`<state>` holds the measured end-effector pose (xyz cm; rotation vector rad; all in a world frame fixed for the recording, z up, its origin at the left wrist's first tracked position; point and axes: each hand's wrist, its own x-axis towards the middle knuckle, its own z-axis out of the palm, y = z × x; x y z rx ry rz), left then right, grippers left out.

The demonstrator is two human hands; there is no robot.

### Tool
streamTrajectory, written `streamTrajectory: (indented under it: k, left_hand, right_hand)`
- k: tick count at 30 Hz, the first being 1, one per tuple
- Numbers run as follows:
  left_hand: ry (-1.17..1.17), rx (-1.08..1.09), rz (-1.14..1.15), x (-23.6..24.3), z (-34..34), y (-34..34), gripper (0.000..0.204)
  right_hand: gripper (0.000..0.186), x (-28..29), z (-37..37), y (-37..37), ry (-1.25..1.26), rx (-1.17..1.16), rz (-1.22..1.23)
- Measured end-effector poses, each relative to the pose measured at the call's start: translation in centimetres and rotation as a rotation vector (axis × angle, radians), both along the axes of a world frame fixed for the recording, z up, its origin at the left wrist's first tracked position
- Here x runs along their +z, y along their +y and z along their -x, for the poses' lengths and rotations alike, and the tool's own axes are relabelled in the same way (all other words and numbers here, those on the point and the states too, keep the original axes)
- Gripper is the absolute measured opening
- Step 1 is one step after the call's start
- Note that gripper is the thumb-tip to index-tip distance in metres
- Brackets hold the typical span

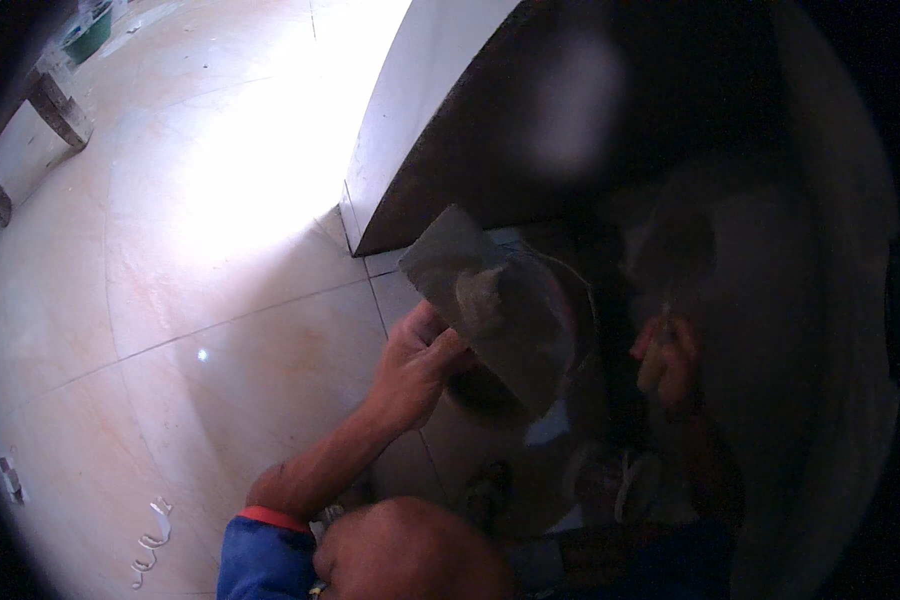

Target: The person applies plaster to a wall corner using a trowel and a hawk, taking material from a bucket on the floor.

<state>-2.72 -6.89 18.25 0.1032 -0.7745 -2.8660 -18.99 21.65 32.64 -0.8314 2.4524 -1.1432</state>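
My left hand [410,362] grips a flat, square-edged board [525,355] from beneath its near left edge, the fingers partly hidden under it. On the board's tilted face sits a small lump of greyish paste [481,296]. Over to the right, in deep shadow, my right hand [676,362] is closed around the pale handle [652,366] of a trowel. Its dark blade [676,248] points away from me and shows only faintly. Behind the board curves the rim of a round container [585,300], mostly hidden.
A white-edged panel [395,110] with a dark face rises ahead. Pale tiles [260,340] cover the floor on the left, brightly lit farther off. A curly white strip [155,535] lies at lower left. Wooden legs [60,108] and a green tub [88,36] stand at far left.
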Motion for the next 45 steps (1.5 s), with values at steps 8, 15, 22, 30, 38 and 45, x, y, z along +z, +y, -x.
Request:
streamTrajectory:
  k: [8,15,22,30,38,45]
  left_hand:
    - [0.019,-0.058,0.14,1.3,0.9,1.6,0.041]
    - [0.114,-0.178,0.386,3.2,1.4,1.4,0.036]
    - [0.244,-0.201,0.535,4.6,2.1,1.7,0.039]
    - [0.3,-0.331,0.636,5.9,2.8,0.8,0.047]
    - [0.314,-0.252,0.864,5.5,4.3,2.1,0.041]
    - [0.206,-0.396,0.769,3.3,3.7,3.2,0.045]
  right_hand:
    - [0.065,-2.1,-1.1,6.3,0.292,0.458,-0.346]
    - [0.062,-4.9,-0.3,4.4,0.478,0.49,-0.306]
    - [0.06,-7.1,2.4,2.5,0.555,0.483,-0.202]
    - [0.07,-7.7,4.3,3.8,0.536,0.392,-0.124]
    - [0.062,-8.1,5.0,8.1,0.568,-0.049,-0.171]
    - [0.038,-2.1,5.3,5.6,0.41,-0.519,0.006]
